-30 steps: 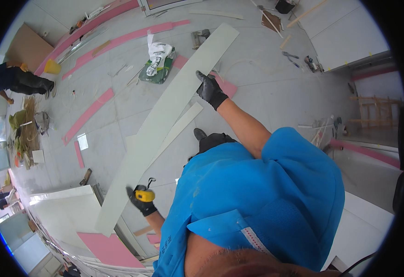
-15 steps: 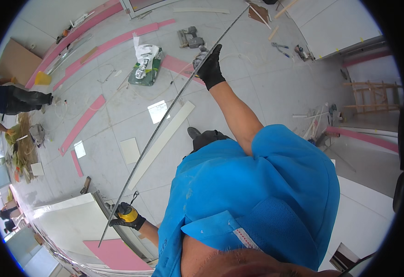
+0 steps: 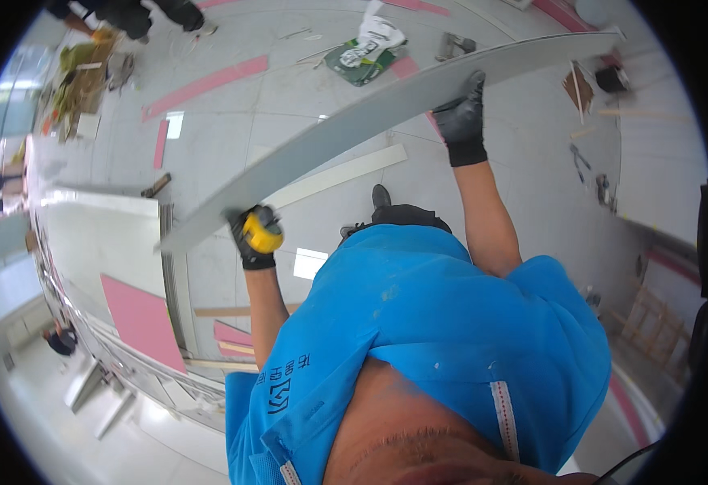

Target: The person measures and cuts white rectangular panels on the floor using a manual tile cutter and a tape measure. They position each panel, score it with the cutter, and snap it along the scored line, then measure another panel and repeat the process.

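Observation:
A long, narrow grey-white board strip [image 3: 346, 129] stretches across in front of me, from low at the left to the far right. Its broad face shows. My left hand [image 3: 250, 252], in a black glove, is closed at the strip's near part and also has a yellow tape measure [image 3: 263, 234] in it; the fingers are partly hidden. Farther along, my gloved right hand [image 3: 461, 129] grips the strip's lower edge, thumb against the face. Below the strip, a white board strip [image 3: 346, 174] lies on the floor near my shoe [image 3: 381, 196].
Stacked white boards [image 3: 99, 218] with a pink sheet [image 3: 140, 319] lie at the left. Pink strips [image 3: 208, 87], a green-and-white bag [image 3: 362, 61] and a grey power tool [image 3: 453, 46] are on the tiled floor [image 3: 540, 162]. Pliers [image 3: 580, 162] lie right. Another person [image 3: 124, 16] stands far left.
The board strip has turned from edge-on to showing its broad face, and its left end has risen. My view has swung to the right, and both hands stay on the strip.

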The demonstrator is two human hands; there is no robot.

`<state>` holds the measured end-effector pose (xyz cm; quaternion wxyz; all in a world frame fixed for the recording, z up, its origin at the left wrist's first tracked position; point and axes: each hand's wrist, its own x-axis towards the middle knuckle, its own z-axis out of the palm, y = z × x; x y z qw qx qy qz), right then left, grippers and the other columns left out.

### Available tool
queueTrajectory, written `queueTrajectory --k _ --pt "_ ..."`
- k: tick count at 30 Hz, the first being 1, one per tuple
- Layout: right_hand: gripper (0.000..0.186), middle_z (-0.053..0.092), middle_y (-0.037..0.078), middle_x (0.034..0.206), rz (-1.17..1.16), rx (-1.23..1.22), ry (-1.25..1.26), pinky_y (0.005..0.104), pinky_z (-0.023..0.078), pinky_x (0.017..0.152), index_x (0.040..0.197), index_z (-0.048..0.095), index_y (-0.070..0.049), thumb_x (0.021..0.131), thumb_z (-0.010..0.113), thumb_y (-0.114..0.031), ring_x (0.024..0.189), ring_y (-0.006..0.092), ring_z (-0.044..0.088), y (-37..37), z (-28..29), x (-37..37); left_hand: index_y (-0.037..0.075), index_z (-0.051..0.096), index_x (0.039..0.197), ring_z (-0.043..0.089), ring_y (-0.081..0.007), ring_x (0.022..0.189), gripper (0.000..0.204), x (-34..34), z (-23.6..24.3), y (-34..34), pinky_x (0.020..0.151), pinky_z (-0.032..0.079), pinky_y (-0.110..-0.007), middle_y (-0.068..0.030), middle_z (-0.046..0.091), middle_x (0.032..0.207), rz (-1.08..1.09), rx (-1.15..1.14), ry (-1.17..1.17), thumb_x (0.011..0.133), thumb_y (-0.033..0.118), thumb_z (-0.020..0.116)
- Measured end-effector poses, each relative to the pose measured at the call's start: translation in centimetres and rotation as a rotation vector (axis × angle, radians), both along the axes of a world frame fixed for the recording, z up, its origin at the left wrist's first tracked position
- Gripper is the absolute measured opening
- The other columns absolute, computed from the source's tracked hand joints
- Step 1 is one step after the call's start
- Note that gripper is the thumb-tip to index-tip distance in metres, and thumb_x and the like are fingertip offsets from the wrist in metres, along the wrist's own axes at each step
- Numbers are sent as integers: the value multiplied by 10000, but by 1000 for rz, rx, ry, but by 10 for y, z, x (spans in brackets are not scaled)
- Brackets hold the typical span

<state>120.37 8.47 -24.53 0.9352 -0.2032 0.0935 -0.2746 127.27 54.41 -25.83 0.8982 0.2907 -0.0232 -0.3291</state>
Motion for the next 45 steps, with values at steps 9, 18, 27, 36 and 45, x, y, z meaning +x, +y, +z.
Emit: queueTrajectory --k 9,18,27,36,45 --pt "373 582 53 1162 -320 -754 88 385 494 901 1240 517 -49 921 630 -206 1050 209 576 6 148 17 17 579 1184 642 -204 785 364 -68 -20 -23 675 539 -307 -120 657 1016 -222 416 17 926 273 594" --pt "336 681 82 945 1002 -1221 -100 345 533 782 1217 546 -11 949 591 -209 806 156 652 87 150 38 -37 496 1286 621 -191 935 655 -49 37 -51 841 517 -311 -112 618 986 -437 868 -441 770 240 789" --pt "661 633 183 1163 1316 -1572 52 350 452 923 1371 458 -9 890 642 -422 1023 219 607 157 146 43 35 178 1512 365 -256 1373 916 -1 66 -66 1114 326 -397 -175 354 1497 -211 366 -817 838 354 710" --pt "701 565 247 1248 1161 -1704 100 391 422 970 1299 500 42 876 621 -503 1111 334 566 170 146 29 40 443 1353 525 -223 1157 626 -2 13 -34 1002 426 -358 -147 540 1274 -251 691 -804 849 290 718" --pt "520 665 216 972 401 -2100 285 397 495 820 1186 584 41 915 603 -403 884 320 655 169 124 5 -35 670 948 642 -168 699 357 -87 17 98 658 522 -293 -107 665 776 -275 815 -265 988 281 509"
